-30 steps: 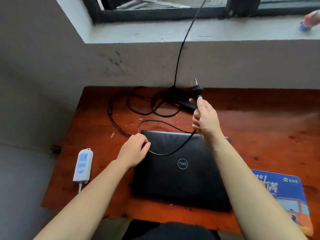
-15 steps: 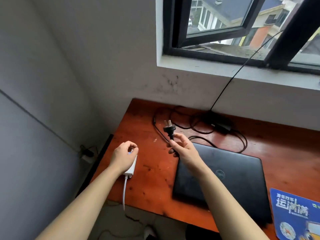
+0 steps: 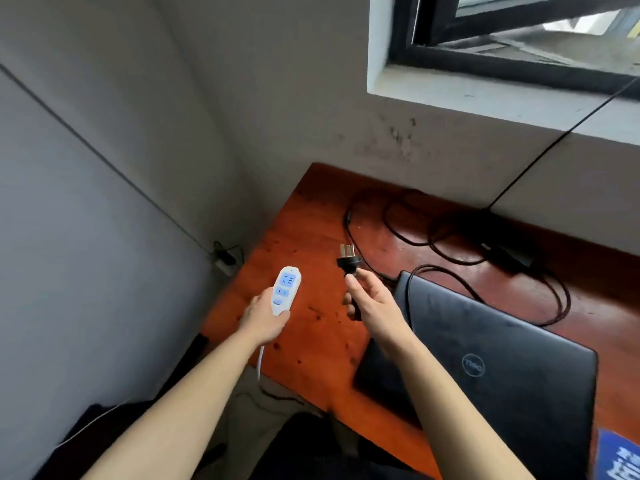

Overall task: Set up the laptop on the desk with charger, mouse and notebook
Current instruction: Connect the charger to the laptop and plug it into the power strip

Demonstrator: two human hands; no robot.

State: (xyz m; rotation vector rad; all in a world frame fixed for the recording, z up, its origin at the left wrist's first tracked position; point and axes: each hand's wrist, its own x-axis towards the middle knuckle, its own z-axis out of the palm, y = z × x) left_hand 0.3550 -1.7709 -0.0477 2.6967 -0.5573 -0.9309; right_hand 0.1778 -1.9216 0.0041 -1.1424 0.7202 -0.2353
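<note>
While the closed laptop (image 3: 485,358) lies on the desk (image 3: 311,348), the left hand (image 3: 263,317) grips a white power strip (image 3: 285,289) over the desk's left edge. Just beside it, the right hand (image 3: 372,303) pinches the charger plug (image 3: 349,261), prongs up. Behind the laptop lies the charger brick (image 3: 512,258).

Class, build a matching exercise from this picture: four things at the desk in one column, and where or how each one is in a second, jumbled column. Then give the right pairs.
Things
1. power strip
2. plug
3. laptop
4. charger brick

Places or states
A. closed, flat on the desk
B. pinched in the right hand
C. at the back of the desk, among cable loops
D. held in the left hand

Pairs: 1-D, 2-B, 3-A, 4-C
</note>
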